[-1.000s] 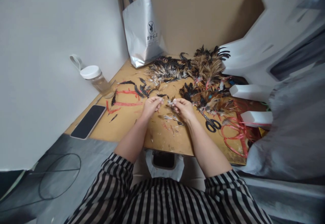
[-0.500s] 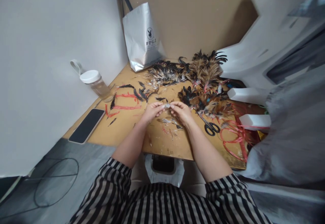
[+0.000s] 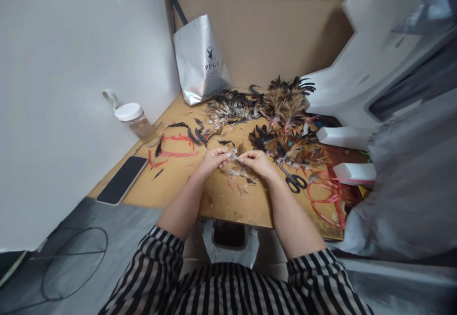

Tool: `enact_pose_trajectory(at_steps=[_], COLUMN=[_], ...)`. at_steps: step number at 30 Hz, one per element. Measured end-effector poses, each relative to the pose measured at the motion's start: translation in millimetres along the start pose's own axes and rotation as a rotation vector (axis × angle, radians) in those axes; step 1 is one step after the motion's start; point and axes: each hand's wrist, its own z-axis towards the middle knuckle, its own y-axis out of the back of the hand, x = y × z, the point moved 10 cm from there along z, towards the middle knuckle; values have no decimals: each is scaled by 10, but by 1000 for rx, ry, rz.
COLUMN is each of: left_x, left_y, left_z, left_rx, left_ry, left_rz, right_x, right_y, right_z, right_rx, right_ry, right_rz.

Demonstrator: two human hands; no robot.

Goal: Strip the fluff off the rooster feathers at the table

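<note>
Over the middle of the wooden table point(image 3: 243, 205), my left hand point(image 3: 214, 159) and my right hand point(image 3: 257, 162) meet, each pinching a small pale feather point(image 3: 234, 155) between thumb and fingertips. The fingers cover most of it. Loose pale fluff and feather scraps point(image 3: 237, 173) lie on the table just below my hands. Right of my right hand rests a bundle of brown and black feathers point(image 3: 285, 146), with black-handled scissors point(image 3: 295, 182) in front of it. Behind are a pile of dark and white feathers point(image 3: 233, 106) and a tall brown bundle point(image 3: 285, 98).
A silver bag point(image 3: 200, 63) stands at the back left. A lidded drink bottle point(image 3: 137, 122) and a phone point(image 3: 122, 180) are along the left edge. Red plastic strips point(image 3: 178, 154) lie left, and tangled red ties point(image 3: 326, 201) lie right beside white plastic posts point(image 3: 353, 173).
My right hand has turned slightly, its fingers now pointing more to the left over the feather. Both hands stay together. The whole view has shifted a little.
</note>
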Motion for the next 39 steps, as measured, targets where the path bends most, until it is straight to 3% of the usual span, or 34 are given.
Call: enact_pose_trajectory(at_steps=[7, 12, 20, 28, 33, 36, 39], left_x=[-19, 40, 30, 31, 66, 78, 55], left_y=[13, 0, 34, 241, 284, 260, 239], left_z=[36, 43, 46, 70, 85, 91, 90], left_rx=[-56, -62, -64, -169, -201, -189, -180], left_ry=[-19, 22, -28, -64, -59, -34, -27], left_rz=[-200, -164, -146, -135, -107, -116, -131], right_x=[42, 17, 66, 358, 295, 284, 292], right_y=[7, -105, -164, -356, -514, -505, -401], right_z=[41, 73, 84, -158, -213, -198, -162], right_rx=[-228, -239, -184, 129, 205, 152, 82], right_ry=[86, 123, 146, 351, 325, 298, 261], right_rz=[314, 282, 45, -759, -1108, -1117, -905])
